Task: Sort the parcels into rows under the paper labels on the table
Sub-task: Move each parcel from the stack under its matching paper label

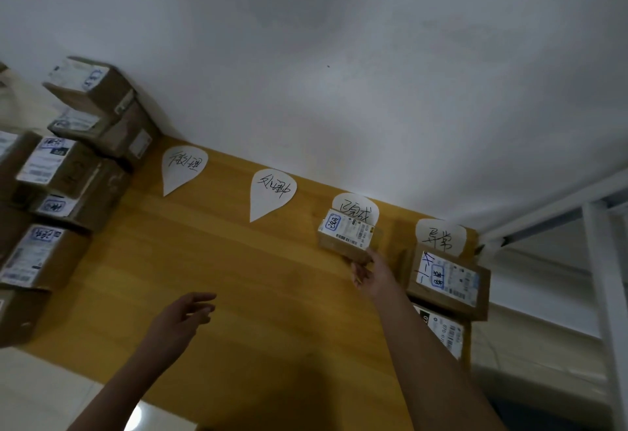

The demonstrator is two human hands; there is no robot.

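Observation:
Several paper labels lie along the far edge of the wooden table (210, 260): first label (181, 168), second label (272, 192), third label (356, 209), fourth label (440, 236). My right hand (368, 274) grips a small cardboard parcel (346, 238) by its near side, just below the third label. Two parcels sit under the fourth label: a larger one (448, 281) and another (441, 332) nearer me. My left hand (183, 315) hovers over the table's middle, fingers apart, holding nothing.
A pile of several cardboard parcels (68, 165) with shipping labels stands at the table's left end against the white wall (339, 73). A white metal frame (598, 260) stands to the right of the table. Pale floor (51, 390) shows at the lower left.

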